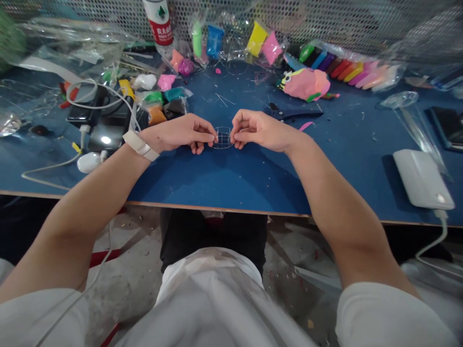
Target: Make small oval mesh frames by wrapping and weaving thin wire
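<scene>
Between my two hands, just above the blue table, is a small wire frame of thin, pale, curved strands with cross pieces. My left hand pinches its left end between thumb and forefinger. On the other end, the thumb and fingertips of my right hand are closed. My fingertips cover both ends of the frame. Dark-handled pliers lie behind my right hand, with a small pink strip beside them. Loose thin wire pieces are scattered on the table beyond my hands.
A pink clay fish sits back right, before a row of coloured clay packs. More clay packets lie near my left wrist. Black devices with white cables are at left. A white power bank and bottle stand farther out.
</scene>
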### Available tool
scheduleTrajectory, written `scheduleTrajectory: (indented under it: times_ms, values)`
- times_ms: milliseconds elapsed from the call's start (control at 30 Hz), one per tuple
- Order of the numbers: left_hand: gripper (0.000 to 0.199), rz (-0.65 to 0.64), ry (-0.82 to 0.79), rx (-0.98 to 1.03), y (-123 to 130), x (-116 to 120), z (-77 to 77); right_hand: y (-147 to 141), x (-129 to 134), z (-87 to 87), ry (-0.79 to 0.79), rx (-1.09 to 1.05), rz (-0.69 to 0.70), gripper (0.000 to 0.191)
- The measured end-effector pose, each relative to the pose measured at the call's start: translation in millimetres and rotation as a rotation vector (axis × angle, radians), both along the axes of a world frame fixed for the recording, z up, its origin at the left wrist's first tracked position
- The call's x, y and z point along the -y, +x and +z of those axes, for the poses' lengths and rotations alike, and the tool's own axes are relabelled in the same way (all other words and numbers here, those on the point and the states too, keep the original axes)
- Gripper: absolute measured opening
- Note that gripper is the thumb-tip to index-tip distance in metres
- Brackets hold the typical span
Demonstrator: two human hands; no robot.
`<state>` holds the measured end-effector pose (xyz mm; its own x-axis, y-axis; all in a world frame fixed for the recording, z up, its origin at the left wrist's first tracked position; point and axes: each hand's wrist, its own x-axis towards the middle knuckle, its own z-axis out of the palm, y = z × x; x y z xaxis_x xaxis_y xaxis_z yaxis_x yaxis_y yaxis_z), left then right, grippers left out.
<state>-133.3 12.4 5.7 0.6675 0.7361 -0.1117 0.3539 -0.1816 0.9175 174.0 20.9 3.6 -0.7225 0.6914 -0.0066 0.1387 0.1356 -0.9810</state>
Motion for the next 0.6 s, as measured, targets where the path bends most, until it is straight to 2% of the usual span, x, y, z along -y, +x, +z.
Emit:
scheduleTrajectory:
  times_ms: [167, 367, 600]
  values:
    - [0.028, -0.049, -0.020, -0.001, -5.6, -4.1, 4.3, -2.4, 2.3, 2.8, -0.005, 0.071, -0.048, 0.037]
    - [0.023, -0.110, -0.021, 0.012, -7.1, -4.6, 3.7, -2.1, 0.8, 5.0, 0.010, 0.087, -0.007, 0.028]
    - [0.021, -0.082, -0.019, 0.005, -4.5, -4.9, -0.6, -1.7, -3.0, 2.2, -0.051, 0.069, 0.009, 0.023]
